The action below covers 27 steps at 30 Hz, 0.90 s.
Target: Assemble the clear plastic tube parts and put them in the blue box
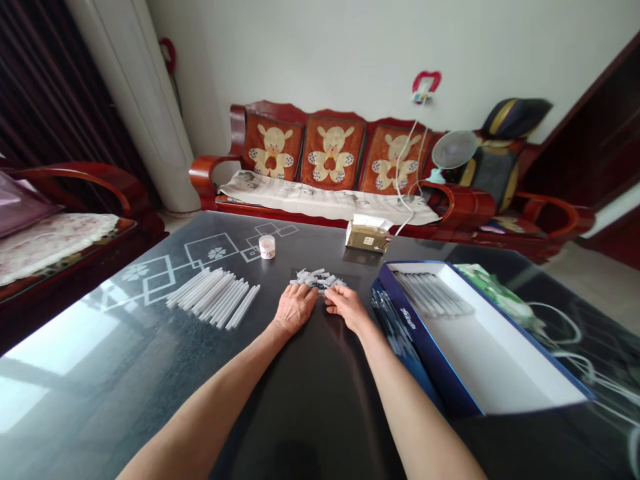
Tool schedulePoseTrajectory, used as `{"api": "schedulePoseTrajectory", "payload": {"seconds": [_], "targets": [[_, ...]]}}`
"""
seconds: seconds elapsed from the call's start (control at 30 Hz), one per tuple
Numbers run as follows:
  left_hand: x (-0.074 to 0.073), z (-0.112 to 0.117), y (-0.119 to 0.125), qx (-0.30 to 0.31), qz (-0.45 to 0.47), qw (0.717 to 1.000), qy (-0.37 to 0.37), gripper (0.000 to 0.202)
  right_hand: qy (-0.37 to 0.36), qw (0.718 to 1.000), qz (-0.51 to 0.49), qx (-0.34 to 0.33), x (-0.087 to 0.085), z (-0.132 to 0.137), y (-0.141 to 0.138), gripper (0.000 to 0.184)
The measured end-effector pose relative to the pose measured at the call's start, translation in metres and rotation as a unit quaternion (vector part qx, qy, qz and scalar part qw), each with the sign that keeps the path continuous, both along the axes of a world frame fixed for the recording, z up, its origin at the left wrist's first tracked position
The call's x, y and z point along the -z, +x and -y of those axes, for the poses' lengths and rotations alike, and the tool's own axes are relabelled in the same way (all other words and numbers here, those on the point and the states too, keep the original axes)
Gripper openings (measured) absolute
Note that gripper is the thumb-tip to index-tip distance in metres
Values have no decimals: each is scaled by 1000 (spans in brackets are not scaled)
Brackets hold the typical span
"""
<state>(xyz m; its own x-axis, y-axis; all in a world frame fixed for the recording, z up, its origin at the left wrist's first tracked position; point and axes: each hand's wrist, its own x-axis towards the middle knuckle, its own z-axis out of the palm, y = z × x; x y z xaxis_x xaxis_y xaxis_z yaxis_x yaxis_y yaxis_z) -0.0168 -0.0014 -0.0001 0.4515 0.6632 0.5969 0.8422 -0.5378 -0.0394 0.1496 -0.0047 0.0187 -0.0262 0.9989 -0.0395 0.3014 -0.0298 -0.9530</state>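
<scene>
On the dark glossy table, a small heap of short white-and-grey pieces, perhaps pen caps (317, 277), lies just beyond my fingertips. My left hand (296, 308) rests palm down at the heap's near left edge, its fingers bent and together. Across a narrow gap, my right hand (347, 307) is at the near right edge, thumb and fingers closed in a pinch. Whatever either hand holds is too small or hidden to make out. To the left, several slim white tubes, like pen barrels (215, 297), lie side by side in a slanted row.
A blue-rimmed white box (480, 353) at right holds several pen-like sticks (433, 293). Dark slender sticks (395, 327) lie along its left side. A small round jar (267, 247) and a tissue pack (369, 235) stand farther back. White cables (590, 367) trail at far right.
</scene>
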Motion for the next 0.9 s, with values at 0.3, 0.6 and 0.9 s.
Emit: {"api": "schedulePoseTrajectory", "payload": {"seconds": [0.3,0.6,0.9], "targets": [[-2,17,-10,38,21,999,19,38,123,961,246,-41,-44,33,8,14],[10,16,-19,-49,133,990,20,40,155,870,443,149,-106,54,133,30],[18,8,-20,-77,174,982,7,35,-67,813,527,237,-64,32,225,31]]}}
